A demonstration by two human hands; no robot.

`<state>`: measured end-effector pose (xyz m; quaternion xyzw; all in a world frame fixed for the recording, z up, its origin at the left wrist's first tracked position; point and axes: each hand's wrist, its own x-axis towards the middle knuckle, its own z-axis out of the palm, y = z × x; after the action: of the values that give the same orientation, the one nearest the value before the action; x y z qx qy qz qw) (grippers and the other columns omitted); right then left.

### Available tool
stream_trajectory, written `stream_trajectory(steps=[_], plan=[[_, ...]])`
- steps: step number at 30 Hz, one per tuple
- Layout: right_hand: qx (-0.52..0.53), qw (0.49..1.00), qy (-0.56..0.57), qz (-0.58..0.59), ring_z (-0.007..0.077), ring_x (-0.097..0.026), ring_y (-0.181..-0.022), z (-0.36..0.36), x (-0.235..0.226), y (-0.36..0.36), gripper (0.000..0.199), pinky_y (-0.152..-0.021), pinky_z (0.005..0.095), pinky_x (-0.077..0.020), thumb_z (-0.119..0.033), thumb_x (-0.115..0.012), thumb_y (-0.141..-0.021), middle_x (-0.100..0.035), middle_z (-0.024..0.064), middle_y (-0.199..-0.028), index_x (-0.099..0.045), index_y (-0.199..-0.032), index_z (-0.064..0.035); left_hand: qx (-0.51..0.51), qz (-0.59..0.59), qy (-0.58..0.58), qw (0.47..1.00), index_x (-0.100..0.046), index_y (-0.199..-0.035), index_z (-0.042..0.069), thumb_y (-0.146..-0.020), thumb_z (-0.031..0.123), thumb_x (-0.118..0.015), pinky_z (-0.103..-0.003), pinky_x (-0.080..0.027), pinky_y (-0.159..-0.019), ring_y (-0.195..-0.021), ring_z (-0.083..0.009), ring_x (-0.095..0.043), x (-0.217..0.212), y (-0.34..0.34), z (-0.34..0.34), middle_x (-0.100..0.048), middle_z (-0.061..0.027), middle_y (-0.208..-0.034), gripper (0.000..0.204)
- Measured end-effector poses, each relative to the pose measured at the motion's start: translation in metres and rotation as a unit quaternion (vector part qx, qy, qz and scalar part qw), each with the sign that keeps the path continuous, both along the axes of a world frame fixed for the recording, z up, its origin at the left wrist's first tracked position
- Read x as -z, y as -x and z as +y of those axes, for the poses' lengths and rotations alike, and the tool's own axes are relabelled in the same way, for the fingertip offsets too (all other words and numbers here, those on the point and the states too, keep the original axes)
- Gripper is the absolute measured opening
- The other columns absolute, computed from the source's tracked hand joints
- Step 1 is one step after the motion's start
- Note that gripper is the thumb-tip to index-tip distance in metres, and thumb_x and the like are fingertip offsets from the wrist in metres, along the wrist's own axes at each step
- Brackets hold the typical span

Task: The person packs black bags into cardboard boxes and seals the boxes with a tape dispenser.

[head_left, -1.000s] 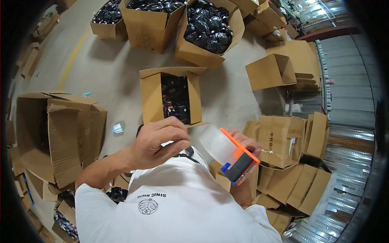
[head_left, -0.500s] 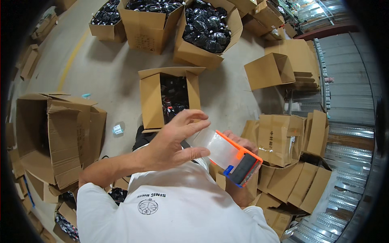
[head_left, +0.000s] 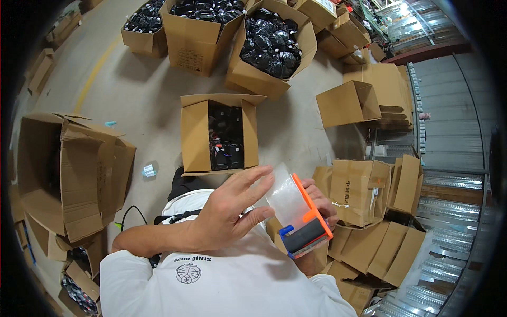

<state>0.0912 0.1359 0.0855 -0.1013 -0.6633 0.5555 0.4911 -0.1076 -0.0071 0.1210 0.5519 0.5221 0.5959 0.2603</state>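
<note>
My right hand (head_left: 319,203) grips an orange and black hand-held tape dispenser (head_left: 309,227) with a blue tab, held in front of my chest. A strip of clear plastic tape or film (head_left: 287,198) stands up from it. My left hand (head_left: 232,208) is spread open, fingers apart, with its fingertips against the clear strip. Straight ahead on the floor stands an open cardboard box (head_left: 222,132) holding dark packed items.
A large empty open box (head_left: 68,169) lies at my left. Several open boxes of black bagged goods (head_left: 269,45) stand further off. Flattened and stacked cartons (head_left: 364,190) crowd my right, beside a roller conveyor (head_left: 449,211). A small label (head_left: 149,170) lies on the concrete floor.
My left hand has opened from a curled pinch and slid right along the clear strip. The dispenser has shifted slightly with my right hand.
</note>
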Motion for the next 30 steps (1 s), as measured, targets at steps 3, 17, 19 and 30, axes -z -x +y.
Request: stream_trajectory(steps=[3,17,19,30], plan=[[0.010,0.999,-0.037,-0.002,0.0225,-0.056,-0.058,-0.001,-0.001,0.000,0.069,-0.088,0.0494,-0.0470,-0.063,-0.036,-0.106,-0.062,0.0085,-0.063,-0.058,-0.076,-0.0036,-0.004,-0.013,-0.004,1.000,-0.059,-0.142,0.000,-0.095,0.017,-0.076,-0.041,-0.054,-0.100,-0.125,-0.0368,-0.060,0.000,0.000,-0.003,-0.054,-0.0276,-0.144,0.053],[0.041,0.959,-0.267,-0.091,0.0269,-0.067,-0.061,-0.002,-0.039,0.008,0.065,-0.081,0.0476,-0.0562,-0.058,-0.056,-0.099,-0.064,0.0107,-0.063,-0.063,-0.074,0.0010,-0.006,-0.372,0.172,0.912,-0.071,-0.104,-0.005,-0.096,0.005,-0.072,-0.024,-0.054,-0.080,-0.089,-0.0089,-0.065,0.009,0.006,-0.002,-0.064,-0.0048,-0.107,0.013],[0.039,0.955,-0.283,-0.084,0.0276,-0.068,-0.062,-0.003,-0.039,0.007,0.062,-0.080,0.0475,-0.0571,-0.055,-0.059,-0.098,-0.064,0.0109,-0.064,-0.064,-0.074,0.0018,-0.026,-0.338,0.165,0.926,-0.071,-0.100,-0.005,-0.096,0.004,-0.071,-0.023,-0.053,-0.078,-0.088,-0.0070,-0.063,0.011,0.005,-0.003,-0.065,-0.0030,-0.105,0.009],[0.033,0.947,-0.302,-0.108,0.0264,-0.067,-0.062,-0.004,-0.046,0.009,0.057,-0.081,0.0469,-0.0583,-0.052,-0.065,-0.096,-0.063,0.0099,-0.063,-0.063,-0.072,0.0004,-0.013,-0.300,0.141,0.943,-0.068,-0.101,-0.005,-0.098,0.005,-0.071,-0.028,-0.055,-0.085,-0.094,-0.0112,-0.064,0.018,0.004,-0.007,-0.060,-0.0044,-0.108,0.011]])
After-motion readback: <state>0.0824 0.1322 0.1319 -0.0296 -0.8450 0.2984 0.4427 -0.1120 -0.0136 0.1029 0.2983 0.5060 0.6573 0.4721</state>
